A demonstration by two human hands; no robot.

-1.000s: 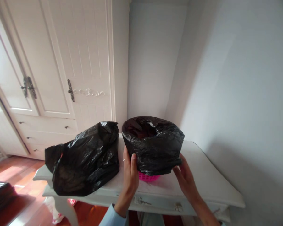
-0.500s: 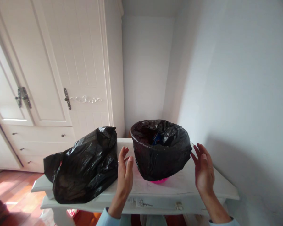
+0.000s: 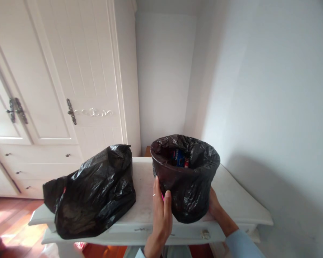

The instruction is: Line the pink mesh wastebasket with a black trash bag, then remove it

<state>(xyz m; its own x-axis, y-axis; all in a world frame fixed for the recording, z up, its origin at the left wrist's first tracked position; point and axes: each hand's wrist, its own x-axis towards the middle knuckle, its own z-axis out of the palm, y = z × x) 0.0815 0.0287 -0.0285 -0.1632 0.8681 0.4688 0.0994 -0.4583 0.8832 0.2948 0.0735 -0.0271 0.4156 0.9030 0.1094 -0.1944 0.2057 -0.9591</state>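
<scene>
A trash bin (image 3: 190, 195) lined with a black plastic bag is tilted toward me over the white table. Its bag is folded down over the rim, and a strip of pink bin shows by my left thumb. Inside lies some litter (image 3: 179, 158), blue and red. My left hand (image 3: 162, 209) grips the bin's left side, thumb toward me. On the opposite side my right hand (image 3: 214, 204) holds the bin low down, its fingers mostly hidden behind it. To the left, a second black plastic bag (image 3: 97, 193), bulging, lies on the table.
The white table (image 3: 142, 179) has a drawer with a knob (image 3: 205, 234) in its front. A white wardrobe (image 3: 97, 71) stands behind on the left. A pale wall (image 3: 271, 107) closes off the right side.
Both hands have come in from beside the bin and taken hold of it lower down. The bin's bag now hangs further down its side, and more of the litter inside shows.
</scene>
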